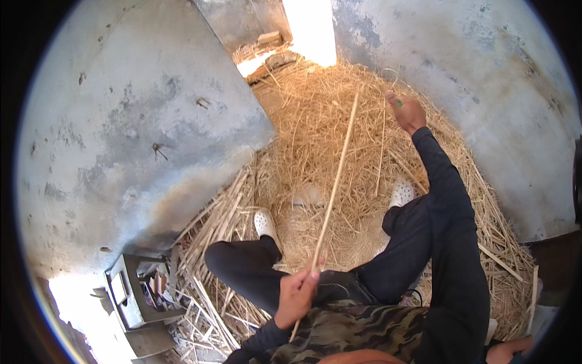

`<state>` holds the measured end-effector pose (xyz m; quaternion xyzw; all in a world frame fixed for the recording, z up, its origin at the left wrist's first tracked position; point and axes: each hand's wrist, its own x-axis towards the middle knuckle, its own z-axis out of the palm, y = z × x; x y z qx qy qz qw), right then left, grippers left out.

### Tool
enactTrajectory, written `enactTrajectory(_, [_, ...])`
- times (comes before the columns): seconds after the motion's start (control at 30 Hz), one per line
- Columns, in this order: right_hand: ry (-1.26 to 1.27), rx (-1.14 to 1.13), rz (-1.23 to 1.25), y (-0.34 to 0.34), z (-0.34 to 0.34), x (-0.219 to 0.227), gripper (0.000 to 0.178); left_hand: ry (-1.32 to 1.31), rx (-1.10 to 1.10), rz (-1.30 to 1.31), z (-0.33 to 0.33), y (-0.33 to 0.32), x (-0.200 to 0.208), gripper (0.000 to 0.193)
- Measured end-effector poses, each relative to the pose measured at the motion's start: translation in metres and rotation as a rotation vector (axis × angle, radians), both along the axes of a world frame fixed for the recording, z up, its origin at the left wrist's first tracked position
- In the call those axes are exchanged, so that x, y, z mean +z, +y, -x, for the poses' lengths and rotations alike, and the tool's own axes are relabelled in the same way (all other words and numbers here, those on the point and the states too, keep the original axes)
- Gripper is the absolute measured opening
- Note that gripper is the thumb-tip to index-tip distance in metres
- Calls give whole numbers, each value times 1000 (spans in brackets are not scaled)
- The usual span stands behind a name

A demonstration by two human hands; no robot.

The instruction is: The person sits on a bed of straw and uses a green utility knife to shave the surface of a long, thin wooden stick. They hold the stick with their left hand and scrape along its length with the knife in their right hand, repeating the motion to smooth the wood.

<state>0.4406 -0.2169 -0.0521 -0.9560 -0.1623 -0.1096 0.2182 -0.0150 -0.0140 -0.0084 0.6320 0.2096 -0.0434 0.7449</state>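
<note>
My left hand (297, 297) is closed around the lower part of a long, pale, straight cane (339, 173). The cane slants up and away over the straw, with its far end free. My right hand (410, 114) is stretched far forward at the right, near the wall, its fingers closed. A small green bit shows at its fingers; I cannot make out what it is. A thin pale strip (381, 148) runs down below those fingers, and whether it is held or lies in the straw is unclear. The right hand is apart from the cane.
Loose straw and shavings (315, 121) cover the floor between my legs. Split stalks (212, 212) are heaped at the left. Stained grey walls (145, 115) stand on both sides. A small open cabinet (130, 291) sits at lower left. At lower right shows another person's arm (508, 349).
</note>
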Motion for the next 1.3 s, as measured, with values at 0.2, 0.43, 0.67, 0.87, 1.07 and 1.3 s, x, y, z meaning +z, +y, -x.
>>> enactTrajectory(0.2, [-156,710,-59,87,164,26,73,-150,130,172,-62,16,-8,36])
enactTrajectory(0.43, [-122,562,-30,97,144,33,66,-161,142,18,-71,11,9,36])
enactTrajectory(0.67, [-213,792,-67,102,174,22,65,-185,90,-356,-67,11,9,38])
enactTrajectory(0.87, [-248,641,-92,105,140,25,65,-241,98,-427,-67,9,13,37])
enactTrajectory(1.07, [-212,823,-26,103,170,19,68,-205,92,-447,-56,7,9,36])
enactTrajectory(1.3, [-210,488,-3,91,105,24,74,-245,6,-499,-46,2,14,34])
